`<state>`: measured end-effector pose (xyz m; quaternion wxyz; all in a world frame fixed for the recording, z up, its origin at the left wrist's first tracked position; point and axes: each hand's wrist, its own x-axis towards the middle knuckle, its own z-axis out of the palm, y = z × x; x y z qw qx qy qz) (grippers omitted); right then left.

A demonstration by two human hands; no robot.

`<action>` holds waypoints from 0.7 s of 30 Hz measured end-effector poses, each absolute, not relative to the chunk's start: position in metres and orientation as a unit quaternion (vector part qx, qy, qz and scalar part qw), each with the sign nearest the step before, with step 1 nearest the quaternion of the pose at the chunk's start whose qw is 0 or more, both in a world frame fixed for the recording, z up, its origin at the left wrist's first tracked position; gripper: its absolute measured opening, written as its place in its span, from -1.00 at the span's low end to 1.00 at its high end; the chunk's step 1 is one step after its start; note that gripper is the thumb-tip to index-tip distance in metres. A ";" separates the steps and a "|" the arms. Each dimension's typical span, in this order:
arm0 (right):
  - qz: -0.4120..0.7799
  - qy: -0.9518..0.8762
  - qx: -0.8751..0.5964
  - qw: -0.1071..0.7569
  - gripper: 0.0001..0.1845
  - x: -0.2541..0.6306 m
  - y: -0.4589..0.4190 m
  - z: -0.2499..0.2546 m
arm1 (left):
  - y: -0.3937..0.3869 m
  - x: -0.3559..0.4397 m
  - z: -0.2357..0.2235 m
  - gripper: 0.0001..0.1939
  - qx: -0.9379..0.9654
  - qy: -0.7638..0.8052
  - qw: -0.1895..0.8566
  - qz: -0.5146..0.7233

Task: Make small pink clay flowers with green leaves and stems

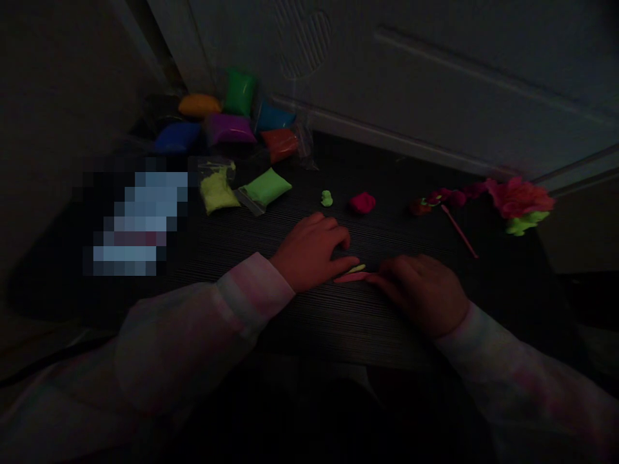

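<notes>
My left hand [313, 252] rests on the dark tabletop with its fingers curved and apart from the thumb. Its thumb tip is at a small yellow strip of clay [358, 268], and whether it presses on it is hard to see. From the right, my right hand [425, 293] is closed on a slim pink modelling tool [352, 278], whose flat end lies just in front of the strip. Beyond my hands sit a small light-green clay lump [327, 198] and a red clay lump [362, 203].
Bags of yellow clay [218, 188] and light-green clay [267, 190] lie left, with several coloured bags behind. A blurred-out bright panel [145, 222] is far left. At right are a pink clay flower [520, 203] and a pink stick [461, 233]. A pale panel [435, 96] borders the table's back.
</notes>
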<state>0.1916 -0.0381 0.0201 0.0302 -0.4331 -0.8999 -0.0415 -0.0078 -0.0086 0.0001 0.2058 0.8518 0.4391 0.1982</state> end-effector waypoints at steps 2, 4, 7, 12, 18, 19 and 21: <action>-0.069 -0.905 -0.418 0.045 -0.64 0.193 -0.040 0.018 | -0.009 -0.007 0.000 -0.70 0.852 0.442 0.203 0.197; -0.073 -0.908 -0.408 0.056 -0.65 0.194 -0.040 0.018 | -0.010 -0.007 0.000 -0.69 0.852 0.443 0.200 0.195; -0.053 -0.912 -0.402 0.059 -0.67 0.194 -0.038 0.019 | -0.010 -0.007 0.000 -0.68 0.855 0.442 0.193 0.191; 0.032 -0.902 -0.429 0.037 -0.67 0.195 -0.035 0.024 | -0.011 -0.007 -0.002 -0.70 0.858 0.443 0.178 0.190; 0.093 -0.891 -0.443 0.031 -0.70 0.191 -0.030 0.030 | -0.009 -0.008 -0.001 -0.72 0.854 0.442 0.198 0.189; 0.096 -0.890 -0.444 0.030 -0.70 0.190 -0.029 0.029 | -0.009 -0.008 -0.001 -0.72 0.854 0.441 0.199 0.190; 0.096 -0.890 -0.446 0.022 -0.71 0.190 -0.027 0.028 | -0.009 -0.008 -0.001 -0.74 0.854 0.440 0.199 0.194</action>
